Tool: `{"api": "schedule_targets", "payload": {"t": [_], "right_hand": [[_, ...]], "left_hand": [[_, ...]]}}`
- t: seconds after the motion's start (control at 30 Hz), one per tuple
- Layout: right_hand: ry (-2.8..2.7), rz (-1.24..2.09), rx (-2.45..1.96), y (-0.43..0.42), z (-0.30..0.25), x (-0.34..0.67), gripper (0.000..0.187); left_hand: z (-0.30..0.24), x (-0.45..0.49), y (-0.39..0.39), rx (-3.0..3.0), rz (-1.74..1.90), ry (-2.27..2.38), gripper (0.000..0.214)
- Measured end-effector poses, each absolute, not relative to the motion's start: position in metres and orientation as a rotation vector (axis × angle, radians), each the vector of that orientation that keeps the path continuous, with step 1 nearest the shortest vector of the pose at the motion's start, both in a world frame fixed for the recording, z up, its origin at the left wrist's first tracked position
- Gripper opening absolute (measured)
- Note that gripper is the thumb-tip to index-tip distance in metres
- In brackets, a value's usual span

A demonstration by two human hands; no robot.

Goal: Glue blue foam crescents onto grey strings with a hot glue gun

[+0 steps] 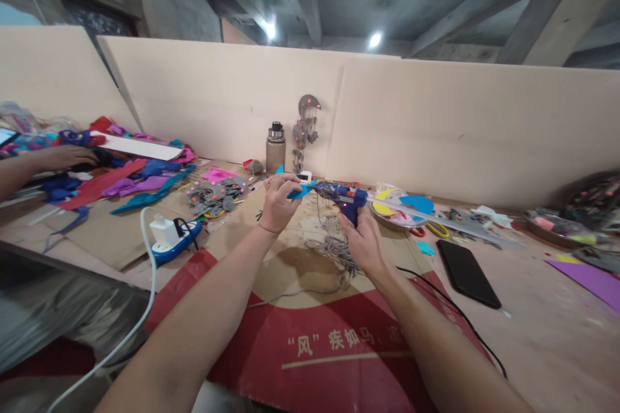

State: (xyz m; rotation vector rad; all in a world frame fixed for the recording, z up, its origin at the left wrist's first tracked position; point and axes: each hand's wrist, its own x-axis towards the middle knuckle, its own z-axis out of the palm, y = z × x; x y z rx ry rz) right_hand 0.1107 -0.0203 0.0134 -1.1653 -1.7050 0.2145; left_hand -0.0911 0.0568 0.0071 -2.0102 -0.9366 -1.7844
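Observation:
My left hand [279,201] is closed on a bright blue felt-like piece [304,191], held up above the cardboard. In my right hand [364,239] is a blue glue gun [343,196], its nozzle pointing left and at or very near the blue piece; whether they touch I cannot tell. A long clear glue stick [426,217] sticks out of the back of the gun. Beneath my hands, a tangle of grey cord [336,251] lies on the red and tan cardboard [252,348].
A co-worker's hand [72,156] rests at the left among colourful fabric scraps [130,182]. A blue power strip [181,242] with a white charger stands left. Behind are a bottle [276,150] and a grey hanging ornament [305,126]. A black phone [467,273] lies right, near a bowl [400,222].

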Motion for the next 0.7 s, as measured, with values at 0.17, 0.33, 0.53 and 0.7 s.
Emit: {"api": "schedule_targets", "payload": {"t": [0.17, 0.33, 0.53, 0.7], "right_hand": [[-1.672, 0.211, -1.198, -0.019, 0.012, 0.111, 0.03], [-1.656, 0.233, -1.157, -0.017, 0.01, 0.113, 0.032], [-1.506, 0.193, -1.125, -0.011, 0.007, 0.118, 0.033], [-1.535, 0.134, -1.19, -0.013, 0.008, 0.116, 0.038]], "left_hand": [[0.007, -0.091, 0.057, -2.045, -1.771, -0.929, 0.008], [0.006, -0.091, 0.061, -2.028, -1.951, -0.948, 0.007], [0.006, -0.077, 0.058, -2.108, -2.443, -1.512, 0.014], [0.007, -0.063, 0.055, -2.139, -2.97, -1.743, 0.018]]}}
